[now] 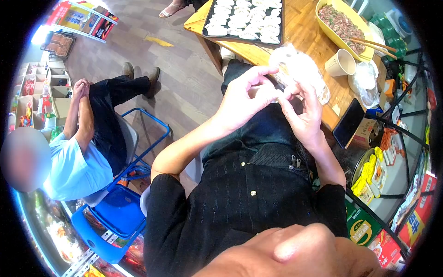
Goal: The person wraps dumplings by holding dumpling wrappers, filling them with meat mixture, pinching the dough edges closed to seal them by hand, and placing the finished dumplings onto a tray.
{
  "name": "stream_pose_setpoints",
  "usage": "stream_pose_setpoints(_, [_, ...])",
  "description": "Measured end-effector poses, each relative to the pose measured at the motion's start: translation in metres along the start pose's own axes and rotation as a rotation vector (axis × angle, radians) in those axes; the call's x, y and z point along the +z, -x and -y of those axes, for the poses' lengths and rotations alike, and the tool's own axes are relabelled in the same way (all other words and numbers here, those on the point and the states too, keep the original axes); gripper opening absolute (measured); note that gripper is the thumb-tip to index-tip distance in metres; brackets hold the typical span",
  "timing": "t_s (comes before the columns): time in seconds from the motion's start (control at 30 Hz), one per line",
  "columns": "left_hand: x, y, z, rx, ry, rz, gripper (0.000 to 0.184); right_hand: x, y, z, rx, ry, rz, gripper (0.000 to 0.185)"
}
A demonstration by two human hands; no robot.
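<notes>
Both hands (244, 99) seemingly near table edge (249, 53).

Yellow, seemingly plastic basin (326, 28)

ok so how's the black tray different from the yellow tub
The black tray is flat and shallow, while the yellow tub looks deeper. The tray holds rows of white dumplings; the tub holds loose minced filling, with chopsticks resting across it. Both sit on the wooden table.
</notes>
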State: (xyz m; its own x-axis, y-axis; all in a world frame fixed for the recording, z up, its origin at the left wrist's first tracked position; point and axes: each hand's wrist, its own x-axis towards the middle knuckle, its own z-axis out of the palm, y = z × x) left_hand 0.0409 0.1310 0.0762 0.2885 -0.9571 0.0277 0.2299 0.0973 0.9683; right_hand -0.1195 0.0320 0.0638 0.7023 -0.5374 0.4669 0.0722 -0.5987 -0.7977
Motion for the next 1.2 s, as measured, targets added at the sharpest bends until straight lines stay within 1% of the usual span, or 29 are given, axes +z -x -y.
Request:
stream_pose_setpoints(0.07, [-0.002, -0.001, -0.001, 0.017, -0.018, 0.024, 0.047, 0.003, -0.002, 0.001, 0.025, -0.009, 0.001, 0.057])
stream_pose_setpoints(0.13, [-0.004, -0.002, -0.005, 0.040, -0.036, 0.052, 0.048, 0.008, -0.004, 0.002, 0.025, -0.082, -0.119, 0.056])
stream_pose_setpoints(0.2, [-0.003, -0.002, -0.012, -0.018, -0.034, 0.078, 0.049, 0.007, -0.006, 0.002, -0.004, -0.042, -0.093, 0.057])
stream_pose_setpoints(0.27, [-0.005, -0.001, -0.015, -0.017, -0.031, 0.084, 0.049, 0.013, -0.004, 0.002, 0.035, -0.269, -0.118, 0.058])
stream_pose_setpoints(0.3, [-0.006, 0.001, -0.017, -0.016, -0.057, 0.086, 0.049, 0.014, -0.002, 0.001, -0.010, -0.258, -0.102, 0.059])
stream_pose_setpoints(0.33, [-0.006, 0.002, -0.016, -0.016, -0.082, 0.089, 0.050, 0.013, -0.001, 0.000, 0.002, -0.253, -0.096, 0.059])
stream_pose_setpoints(0.37, [-0.005, 0.002, -0.013, -0.001, -0.006, 0.074, 0.050, 0.013, -0.001, 0.000, -0.025, -0.224, -0.093, 0.059])
stream_pose_setpoints(0.47, [-0.006, 0.003, -0.011, -0.010, -0.005, 0.005, 0.051, 0.008, 0.000, 0.003, -0.063, -0.136, -0.046, 0.059])
stream_pose_setpoints(0.53, [-0.004, 0.003, -0.006, 0.013, 0.006, 0.004, 0.051, 0.008, -0.001, 0.005, -0.091, -0.077, -0.008, 0.058])
stream_pose_setpoints(0.63, [-0.001, 0.003, -0.007, 0.032, -0.056, -0.008, 0.051, 0.012, 0.000, 0.006, -0.087, -0.169, -0.002, 0.060])
stream_pose_setpoints(0.67, [0.000, 0.003, -0.009, 0.041, -0.152, 0.002, 0.051, 0.012, 0.000, 0.005, -0.096, -0.165, -0.003, 0.060])
stream_pose_setpoints(0.7, [0.001, 0.003, -0.011, 0.053, -0.247, 0.013, 0.051, 0.013, 0.000, 0.005, -0.100, -0.150, -0.029, 0.061])
stream_pose_setpoints(0.73, [0.001, 0.003, -0.012, 0.064, -0.245, 0.018, 0.051, 0.014, 0.000, 0.005, -0.101, -0.134, -0.054, 0.061])
stream_pose_setpoints(0.77, [0.001, 0.003, -0.014, 0.064, -0.280, 0.025, 0.052, 0.015, 0.001, 0.006, -0.042, -0.175, -0.091, 0.060])
stream_pose_setpoints(0.8, [0.001, 0.003, -0.015, 0.062, -0.314, 0.033, 0.052, 0.016, -0.001, 0.007, -0.046, -0.165, -0.093, 0.060])
stream_pose_setpoints(0.83, [0.002, 0.004, -0.018, -0.003, -0.280, 0.041, 0.054, 0.016, -0.003, 0.008, -0.025, -0.181, -0.106, 0.061])
stream_pose_setpoints(0.87, [0.002, 0.003, -0.019, -0.003, -0.270, 0.048, 0.054, 0.015, -0.003, 0.009, 0.002, -0.197, -0.117, 0.061])
stream_pose_setpoints(0.9, [0.001, 0.003, -0.019, 0.027, -0.278, 0.050, 0.055, 0.013, -0.003, 0.008, 0.000, -0.108, -0.104, 0.063])
stream_pose_setpoints(0.93, [0.000, 0.004, -0.018, 0.049, -0.286, 0.049, 0.056, 0.013, -0.002, 0.007, 0.016, -0.104, -0.099, 0.063])
stream_pose_setpoints(1.0, [-0.001, 0.005, -0.020, 0.028, -0.245, 0.070, 0.060, 0.012, 0.003, 0.005, -0.001, -0.118, 0.005, 0.069])
stream_pose_setpoints(1.07, [-0.002, 0.006, -0.014, 0.042, -0.210, 0.067, 0.062, 0.012, 0.006, 0.005, 0.030, -0.097, 0.022, 0.069])
stream_pose_setpoints(1.13, [-0.001, 0.007, -0.012, 0.025, -0.188, 0.025, 0.062, 0.015, 0.001, 0.004, -0.015, -0.089, -0.069, 0.063])
stream_pose_setpoints(1.2, [-0.002, 0.008, -0.009, 0.008, -0.186, -0.026, 0.062, 0.015, 0.003, 0.001, -0.023, -0.130, -0.065, 0.063])
